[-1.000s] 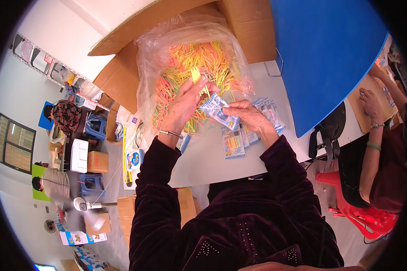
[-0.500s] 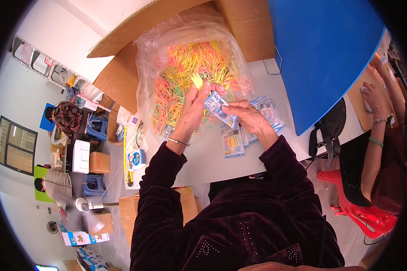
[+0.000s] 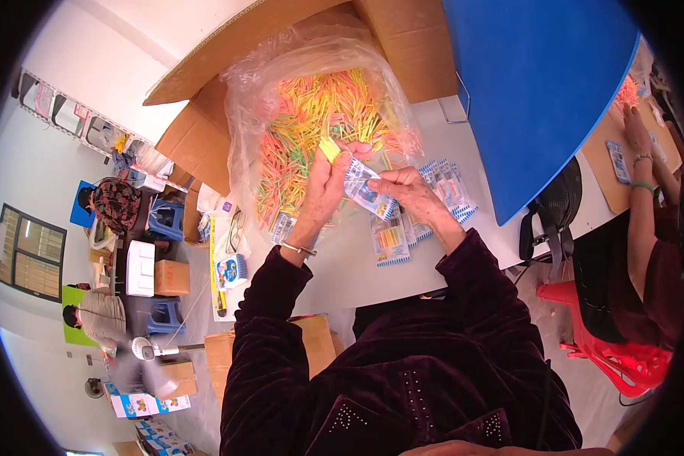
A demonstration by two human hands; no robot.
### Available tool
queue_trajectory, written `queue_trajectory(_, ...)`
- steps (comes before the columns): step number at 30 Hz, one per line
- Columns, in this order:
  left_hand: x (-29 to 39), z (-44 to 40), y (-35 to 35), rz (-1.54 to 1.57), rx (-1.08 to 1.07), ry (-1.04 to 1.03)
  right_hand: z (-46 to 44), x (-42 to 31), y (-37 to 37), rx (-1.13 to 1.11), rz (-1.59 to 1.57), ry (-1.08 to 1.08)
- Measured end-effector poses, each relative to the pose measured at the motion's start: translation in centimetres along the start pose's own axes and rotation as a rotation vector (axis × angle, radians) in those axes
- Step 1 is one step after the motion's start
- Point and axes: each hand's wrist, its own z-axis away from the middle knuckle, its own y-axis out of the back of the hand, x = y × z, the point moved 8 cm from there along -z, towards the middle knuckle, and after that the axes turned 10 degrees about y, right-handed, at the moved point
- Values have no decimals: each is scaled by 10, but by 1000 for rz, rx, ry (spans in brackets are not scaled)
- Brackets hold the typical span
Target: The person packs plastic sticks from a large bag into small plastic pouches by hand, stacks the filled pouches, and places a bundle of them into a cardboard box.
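Observation:
My left hand (image 3: 327,182) is closed around a small bunch of thin yellow sticks (image 3: 327,149), their ends poking out above the fingers. Its fingers also meet the upper end of a clear packet (image 3: 365,188) with blue-and-white print. The packet's lower part is pinched by my right hand (image 3: 414,195), and it hangs tilted between both hands. Behind them lies a heap of pink, yellow and green sticks (image 3: 323,99) in a clear plastic bag (image 3: 251,99). Filled packets (image 3: 390,239) lie overlapped under and beside my right hand.
A cardboard box (image 3: 197,137) stands around the bag. To the right are a blue board (image 3: 539,91), a black bag (image 3: 555,220) and a co-worker's hand (image 3: 637,131). Glasses (image 3: 235,230) and a yellow cutter knife (image 3: 219,300) lie at the table's left.
Both hands stay in nearly the same place, the packet and yellow sticks shifting slightly. At the right, the co-worker's hand has moved away from the near side, uncovering a packet on the board.

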Motion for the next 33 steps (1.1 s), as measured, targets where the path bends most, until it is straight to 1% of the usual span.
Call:
queue_trajectory(4,-1,3,2,34,27,-39,0,1,4,6,35,5)
queue_trajectory(7,0,10,2,29,-5,-10,2,-3,4,-10,61,4)
queue_trajectory(9,-6,12,4,70,1,80,2,-1,4,-10,51,-2)
queue_trajectory(10,-5,13,4,69,0,81,2,0,4,-11,43,-7)
queue_trajectory(13,-3,17,6,87,21,63,3,-1,1,-26,6,-34)
queue_trajectory(15,1,18,5,30,1,1,4,-1,-2,-32,-19,-32)
queue_trajectory(16,1,19,4,29,2,2,4,-1,-3,-38,-42,-28)
queue_trajectory(19,-3,20,2,76,-6,40,5,6,-4,-78,-61,-57)
queue_trajectory(21,-9,18,6,103,36,148,6,6,-4,-87,-58,-77)
queue_trajectory(25,-12,18,7,131,13,159,8,4,-10,-151,-13,-76)
queue_trajectory(27,-7,15,14,-7,109,150,8,2,-14,-184,1,-83)
queue_trajectory(28,-6,16,13,-8,112,151,7,1,-17,-218,17,-87)
queue_trajectory(31,-6,16,7,49,65,144,5,6,-12,-168,26,-60)
queue_trajectory(33,-8,17,12,53,116,157,5,7,-9,-136,36,-49)
